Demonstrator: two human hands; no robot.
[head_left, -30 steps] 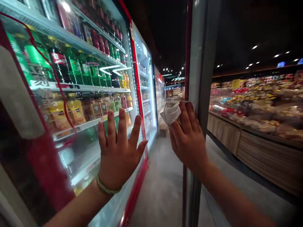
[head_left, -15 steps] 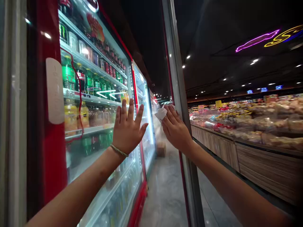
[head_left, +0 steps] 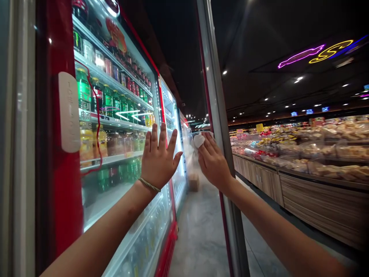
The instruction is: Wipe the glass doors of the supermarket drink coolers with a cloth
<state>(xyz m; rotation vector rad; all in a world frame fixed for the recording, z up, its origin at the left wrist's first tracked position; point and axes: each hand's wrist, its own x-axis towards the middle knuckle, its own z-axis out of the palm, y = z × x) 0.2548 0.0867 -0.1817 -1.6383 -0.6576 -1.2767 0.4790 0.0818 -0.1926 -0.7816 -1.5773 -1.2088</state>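
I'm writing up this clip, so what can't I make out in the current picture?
All in the head view:
- Palm of the left hand: hidden by the back of the hand.
- Most of the white wad: covered by the right hand.
- Ends of the metal frame: cut off by the top and bottom edges.
- Any print on the brown box: too small and blurred.
- Labels on the packaged goods: blurred.

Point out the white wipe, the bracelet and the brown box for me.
White wipe (head_left: 198, 140): head view, on its bunched, uncovered part.
Bracelet (head_left: 149, 185): head view, on the middle of its visible band.
Brown box (head_left: 193, 182): head view, on its near side.
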